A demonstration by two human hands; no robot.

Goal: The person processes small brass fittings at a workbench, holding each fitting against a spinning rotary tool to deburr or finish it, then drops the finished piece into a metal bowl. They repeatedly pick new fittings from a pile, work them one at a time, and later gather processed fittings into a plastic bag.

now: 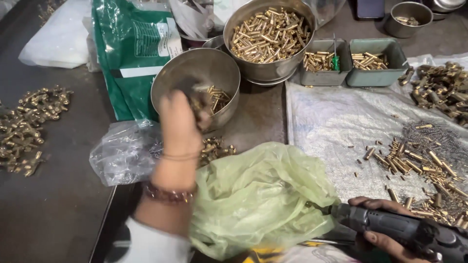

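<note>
Head view: left hand (181,119) over steel bowl (168,83)

My left hand (179,117) is bare, no glove, no ring that I can make out; it shows blurred. A thin pale thread or band circles my left wrist (179,157). Below it, further up the forearm, sits a bracelet (168,194) of dark reddish-brown beads, close-set, with a dull shine. A white sleeve cuff (153,243) covers the arm from there to the bottom edge of the view, plain cloth, no print visible.

My right hand (378,229) is bare too: only the thumb and some fingers show. No sleeve, band or ring to be seen on that side; wrist is out of view.
</note>
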